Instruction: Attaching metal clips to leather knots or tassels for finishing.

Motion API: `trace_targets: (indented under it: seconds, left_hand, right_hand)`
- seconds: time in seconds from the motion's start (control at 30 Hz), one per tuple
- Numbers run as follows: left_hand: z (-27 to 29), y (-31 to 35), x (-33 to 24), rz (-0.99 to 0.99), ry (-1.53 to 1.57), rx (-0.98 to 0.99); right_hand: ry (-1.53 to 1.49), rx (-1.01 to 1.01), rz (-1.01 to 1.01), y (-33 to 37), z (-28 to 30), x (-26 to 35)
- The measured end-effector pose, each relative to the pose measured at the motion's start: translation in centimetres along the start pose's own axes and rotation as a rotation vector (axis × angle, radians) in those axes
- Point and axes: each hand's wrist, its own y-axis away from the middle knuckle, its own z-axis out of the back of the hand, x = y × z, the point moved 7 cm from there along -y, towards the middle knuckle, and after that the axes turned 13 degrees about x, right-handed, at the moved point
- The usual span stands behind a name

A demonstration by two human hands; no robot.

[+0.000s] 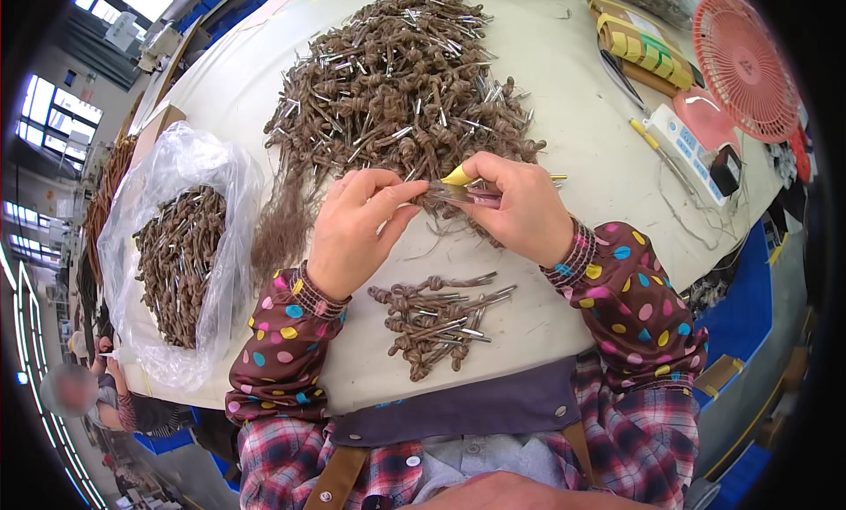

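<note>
My left hand (357, 223) is closed, with thumb and forefinger pinching the end of a brown knotted cord, mostly hidden by the fingers. My right hand (525, 206) is closed around small thread snips (455, 193) with a yellow-covered handle; their metal blades meet the left fingertips. Just beyond both hands rises a large heap of brown knotted cords (379, 87) with silver metal tips. A smaller pile of the same cords (436, 325) lies on the table between my forearms and my body.
At left, a clear plastic bag (238, 184) holds more knotted cords. Loose brown fibres (284, 228) lie beside it. On the white table (608, 245) at right are a power strip (683, 148), a pink fan (745, 65) and a yellow-taped bundle (648, 52). Another person (106, 395) is at far left.
</note>
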Motion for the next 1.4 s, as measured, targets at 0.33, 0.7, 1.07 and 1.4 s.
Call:
trace_targets:
  seconds: [0.33,0.7,1.07,1.4]
  left_hand:
    - [-1.0,-0.2,1.1,0.103,0.325,0.199]
    - [-2.1,0.2,1.3,0.158,0.510,0.230]
    - [-3.6,0.7,2.5,0.194,1.039,0.121]
    - [0.5,1.5,8.6,0.393,0.026,-0.050]
  right_hand:
    - [-0.025,0.119,0.089,-0.2,-0.9,0.5]
    - [-0.199,0.067,0.022,-0.4,-0.9,-0.4]
    - [-0.307,0.157,-0.126,-0.5,-0.6,-1.3]
    - [-0.244,0.249,-0.032,-0.6,-0.4,-1.0]
